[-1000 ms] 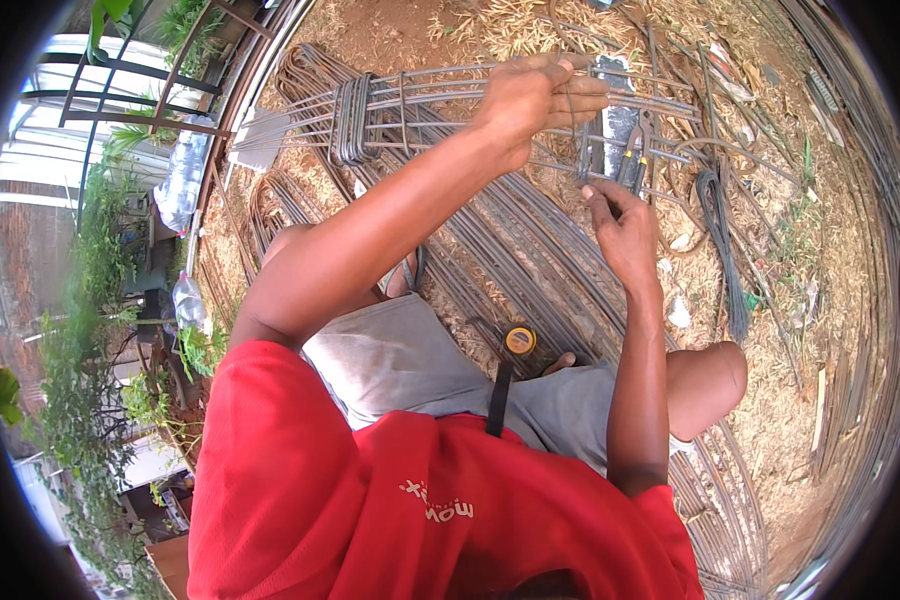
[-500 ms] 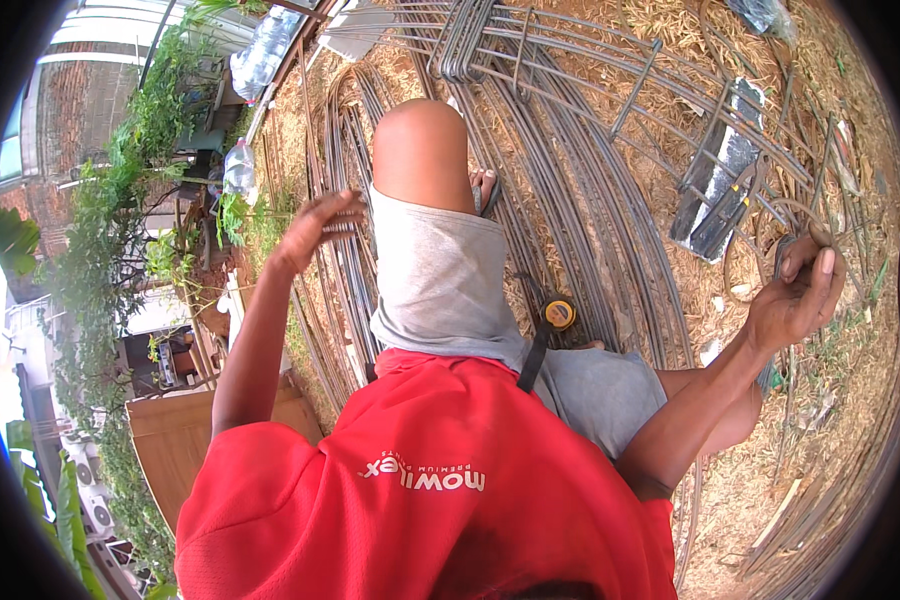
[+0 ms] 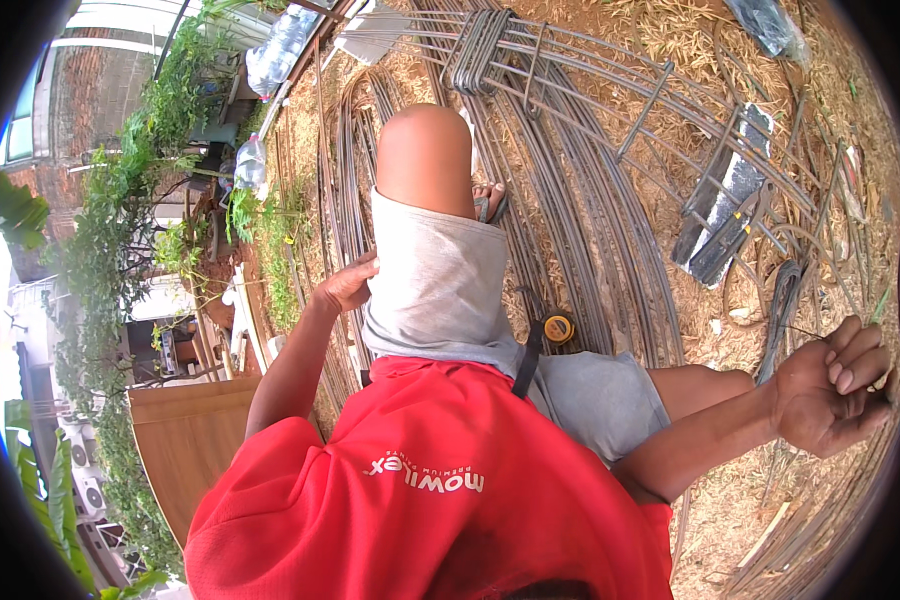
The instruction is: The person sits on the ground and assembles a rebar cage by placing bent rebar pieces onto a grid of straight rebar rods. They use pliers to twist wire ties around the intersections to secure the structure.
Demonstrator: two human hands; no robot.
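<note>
My right hand (image 3: 832, 392) is out at the far right with its fingers curled in. A thin dark tie wire (image 3: 804, 332) pokes out from its fingertips. Just left of that hand, a bundle of dark tie wire (image 3: 785, 305) lies on the ground. My left hand (image 3: 350, 285) rests against the side of the grey shorts (image 3: 435, 270), fingers extended and partly hidden by the cloth. Pincers (image 3: 745, 217) with yellow marks on the handles lie on a black and white board (image 3: 725, 190), beyond the right hand.
Long steel bars (image 3: 610, 240) run along the ground under and around my legs. A rebar cage (image 3: 630, 110) with a stack of bent stirrups (image 3: 477, 50) stretches across the far side. A yellow tape measure (image 3: 558, 328) hangs at my waist. Plywood (image 3: 195, 430) and plants are at left.
My right hand has moved nearer and to the right, away from the wire bundle, its fingers curled tighter. My left hand has come down from the air onto the shorts.
</note>
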